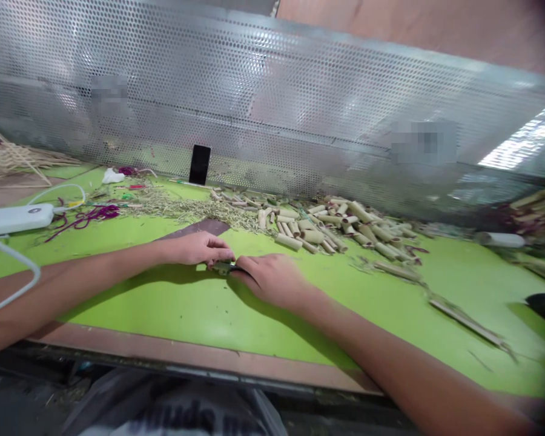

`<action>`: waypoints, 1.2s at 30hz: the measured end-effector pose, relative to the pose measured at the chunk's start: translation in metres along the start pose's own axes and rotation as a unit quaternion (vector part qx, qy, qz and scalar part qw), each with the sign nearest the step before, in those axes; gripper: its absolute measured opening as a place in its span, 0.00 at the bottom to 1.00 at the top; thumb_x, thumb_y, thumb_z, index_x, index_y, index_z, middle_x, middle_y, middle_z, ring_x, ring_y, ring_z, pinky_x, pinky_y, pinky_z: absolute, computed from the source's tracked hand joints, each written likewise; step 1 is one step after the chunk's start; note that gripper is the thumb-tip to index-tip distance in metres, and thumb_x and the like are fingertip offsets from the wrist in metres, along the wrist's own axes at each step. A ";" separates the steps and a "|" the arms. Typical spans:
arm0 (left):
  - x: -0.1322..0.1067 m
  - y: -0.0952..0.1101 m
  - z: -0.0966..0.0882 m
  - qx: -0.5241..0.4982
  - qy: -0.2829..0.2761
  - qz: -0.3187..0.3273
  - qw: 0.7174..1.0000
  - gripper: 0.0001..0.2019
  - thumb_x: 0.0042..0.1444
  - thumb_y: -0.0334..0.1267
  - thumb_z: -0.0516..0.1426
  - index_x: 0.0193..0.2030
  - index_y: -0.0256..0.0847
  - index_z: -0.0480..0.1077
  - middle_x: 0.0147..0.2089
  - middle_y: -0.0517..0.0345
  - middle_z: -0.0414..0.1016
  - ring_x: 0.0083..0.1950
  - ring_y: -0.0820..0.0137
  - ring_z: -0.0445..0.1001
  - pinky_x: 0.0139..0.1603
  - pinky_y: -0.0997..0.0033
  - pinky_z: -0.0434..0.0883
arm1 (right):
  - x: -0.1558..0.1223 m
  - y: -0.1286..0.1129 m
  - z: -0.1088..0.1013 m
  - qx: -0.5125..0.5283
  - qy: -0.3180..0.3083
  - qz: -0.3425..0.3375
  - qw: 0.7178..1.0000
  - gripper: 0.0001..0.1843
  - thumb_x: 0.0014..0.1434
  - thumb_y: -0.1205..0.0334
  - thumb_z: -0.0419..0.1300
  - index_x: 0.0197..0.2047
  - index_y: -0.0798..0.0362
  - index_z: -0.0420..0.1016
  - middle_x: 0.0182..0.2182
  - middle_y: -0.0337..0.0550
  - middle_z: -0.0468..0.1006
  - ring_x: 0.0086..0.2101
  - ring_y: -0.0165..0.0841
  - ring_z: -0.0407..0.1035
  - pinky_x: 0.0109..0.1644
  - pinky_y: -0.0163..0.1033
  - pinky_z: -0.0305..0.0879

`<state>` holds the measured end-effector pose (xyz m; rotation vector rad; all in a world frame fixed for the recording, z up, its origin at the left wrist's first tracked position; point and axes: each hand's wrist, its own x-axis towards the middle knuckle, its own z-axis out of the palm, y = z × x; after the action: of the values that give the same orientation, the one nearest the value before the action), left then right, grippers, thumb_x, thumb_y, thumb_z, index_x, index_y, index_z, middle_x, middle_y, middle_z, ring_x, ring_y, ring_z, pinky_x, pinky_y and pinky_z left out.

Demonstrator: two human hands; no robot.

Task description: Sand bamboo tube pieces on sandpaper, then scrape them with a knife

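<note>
My left hand (197, 248) is closed over the green tabletop, fingers curled down and pressed together. Under its fingertips a small pale bit (201, 267) pokes out, mostly covered. My right hand (272, 278) grips a small knife (226, 267), its dark handle inside the fist and its metal blade pointing left to the left fingertips. The two hands almost meet. Just behind them, a flat brown board (204, 227) lies partly under a heap of thin shavings (195, 208). Cut hollow stem pieces (313, 235) are piled behind my right hand.
A phone (200, 165) leans on the perforated metal screen (254, 91). To the left are a white power strip (18, 218) with cable and purple string (95, 214). Long split stems (467, 323) lie at right, near a white roll (501, 240). A plastic bag (172, 406) hangs below the edge.
</note>
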<state>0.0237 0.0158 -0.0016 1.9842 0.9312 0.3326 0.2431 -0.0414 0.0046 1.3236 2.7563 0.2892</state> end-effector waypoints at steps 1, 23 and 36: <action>-0.001 0.001 0.001 0.009 0.005 -0.001 1.000 0.28 0.58 0.66 0.57 0.45 0.39 0.76 0.27 0.61 0.71 0.29 0.71 0.69 0.32 0.72 0.64 | 0.000 0.000 0.000 0.000 0.002 -0.001 1.000 0.20 0.75 0.51 0.47 0.51 0.53 0.76 0.34 0.48 0.83 0.31 0.38 0.74 0.31 0.39 0.48; -0.001 0.013 0.001 0.112 0.008 -0.021 0.993 0.14 0.64 0.49 0.53 0.38 0.41 0.71 0.24 0.63 0.72 0.26 0.70 0.71 0.30 0.72 0.63 | 0.001 0.000 0.009 -0.047 0.052 -0.024 0.997 0.18 0.75 0.55 0.48 0.41 0.54 0.75 0.32 0.45 0.83 0.30 0.35 0.75 0.31 0.41 0.47; 0.006 0.001 0.000 0.260 0.062 0.080 0.960 0.24 0.67 0.52 0.44 0.22 0.41 0.56 0.20 0.60 0.58 0.24 0.70 0.57 0.29 0.67 0.50 | 0.002 0.001 0.006 -0.044 0.039 -0.029 0.998 0.17 0.75 0.54 0.49 0.42 0.54 0.75 0.31 0.44 0.82 0.29 0.35 0.74 0.30 0.41 0.46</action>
<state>0.0282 0.0195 -0.0018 2.5558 1.0116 0.3281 0.2437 -0.0385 -0.0012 1.2356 2.8034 0.4629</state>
